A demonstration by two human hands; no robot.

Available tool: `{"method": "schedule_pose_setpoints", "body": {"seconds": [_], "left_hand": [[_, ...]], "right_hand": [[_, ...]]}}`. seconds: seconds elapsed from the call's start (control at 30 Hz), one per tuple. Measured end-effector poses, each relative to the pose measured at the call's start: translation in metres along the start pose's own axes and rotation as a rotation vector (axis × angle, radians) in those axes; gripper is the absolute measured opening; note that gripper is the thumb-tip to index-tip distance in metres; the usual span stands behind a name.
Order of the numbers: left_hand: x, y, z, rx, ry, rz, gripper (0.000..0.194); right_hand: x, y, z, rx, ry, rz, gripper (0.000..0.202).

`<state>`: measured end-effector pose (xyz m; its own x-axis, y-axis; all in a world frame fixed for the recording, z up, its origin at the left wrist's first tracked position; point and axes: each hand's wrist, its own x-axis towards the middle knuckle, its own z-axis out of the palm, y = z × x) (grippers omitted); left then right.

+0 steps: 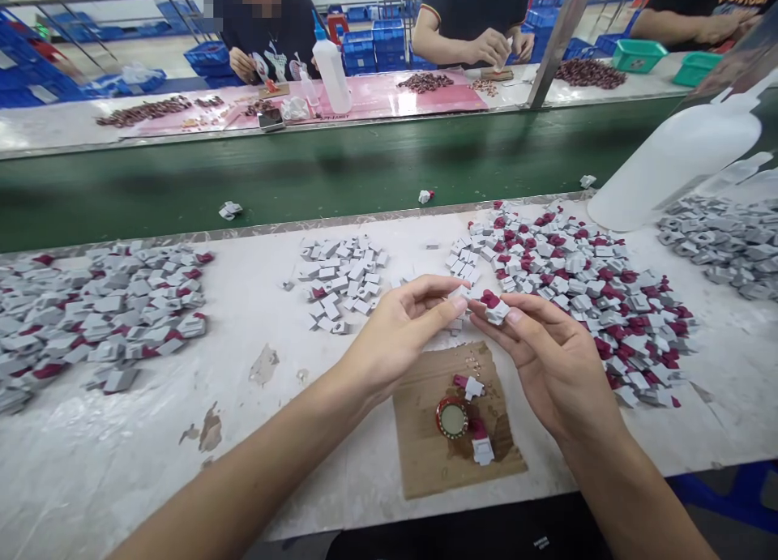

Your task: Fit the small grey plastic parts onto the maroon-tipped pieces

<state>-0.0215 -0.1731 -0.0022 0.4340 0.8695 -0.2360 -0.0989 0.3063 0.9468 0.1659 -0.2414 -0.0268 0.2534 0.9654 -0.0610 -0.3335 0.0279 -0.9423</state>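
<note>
My left hand pinches a small pale grey piece between thumb and fingertips. Close beside it, my right hand grips a grey and dark red part. Both hands are raised above the upper edge of a brown cardboard piece. On that cardboard lie a bottle cap with a red rim, one grey and red part above it and another below right. A heap of grey and red parts spreads behind my right hand.
Small grey blocks lie left of centre, and a grey and red heap fills the far left. A large white bottle leans at the right. Across the green belt, several people work at another table.
</note>
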Motion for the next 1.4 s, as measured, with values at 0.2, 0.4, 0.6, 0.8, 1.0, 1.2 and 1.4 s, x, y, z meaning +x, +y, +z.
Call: {"method": "schedule_pose_setpoints", "body": {"seconds": [0.2, 0.4, 0.6, 0.8, 1.0, 1.2, 1.4], "left_hand": [[0.001, 0.000, -0.001, -0.048, -0.048, -0.010, 0.026], [0.001, 0.002, -0.003, -0.003, -0.084, -0.015, 0.025], [-0.001, 0.000, -0.003, 0.068, -0.081, -0.001, 0.024], [-0.004, 0.005, -0.008, 0.179, -0.086, 0.066, 0.019], [0.022, 0.045, -0.054, 0.645, 0.128, 0.305, 0.011], [0.093, 0.066, -0.129, 0.807, 0.719, 0.162, 0.008], [0.143, 0.065, -0.156, 0.862, 0.773, 0.043, 0.013]], "right_hand": [[0.001, -0.001, 0.004, 0.020, 0.012, 0.009, 0.014], [0.002, 0.003, -0.001, -0.084, 0.035, -0.029, 0.017], [0.000, 0.001, -0.001, -0.229, -0.007, -0.059, 0.014], [0.012, -0.019, 0.004, -0.380, -0.162, -0.113, 0.009], [0.095, -0.039, 0.046, -0.778, -0.328, -0.189, 0.021], [0.209, 0.001, 0.152, -1.142, -0.347, -0.224, 0.038], [0.252, 0.029, 0.186, -1.049, -0.405, -0.102, 0.037]]}}
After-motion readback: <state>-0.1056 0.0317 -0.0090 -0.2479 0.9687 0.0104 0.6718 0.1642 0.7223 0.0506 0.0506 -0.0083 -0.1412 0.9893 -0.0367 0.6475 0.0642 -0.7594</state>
